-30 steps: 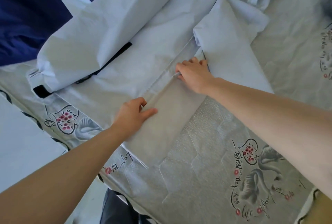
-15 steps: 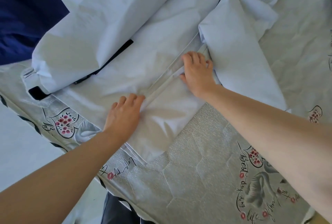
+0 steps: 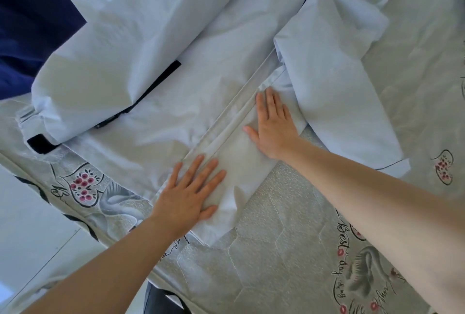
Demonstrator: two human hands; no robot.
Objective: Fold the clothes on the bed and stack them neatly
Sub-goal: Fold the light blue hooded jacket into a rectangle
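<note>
Both hands flat on a pale blue shirt spread over the bed.

Head view: the left hand [image 3: 190, 194] and right hand [image 3: 273, 126] lie palm-down with fingers straight, released, pressing the pale blue shirt [image 3: 156, 44] beside its front placket [image 3: 226, 122] at frame centre. The shirt fills the upper half; one sleeve [image 3: 334, 82] lies folded at right. The printed bedspread [image 3: 289, 250] shows below, dark blue fabric [image 3: 32, 19] upper left.

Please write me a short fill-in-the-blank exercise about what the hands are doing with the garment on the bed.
1. Both hands lie ____ on the pale garment.
2. The left hand lies nearer the garment's ____ than the right hand.
3. The bedcover is printed with hearts and ____.

Missing words: flat; hem; swans
</note>
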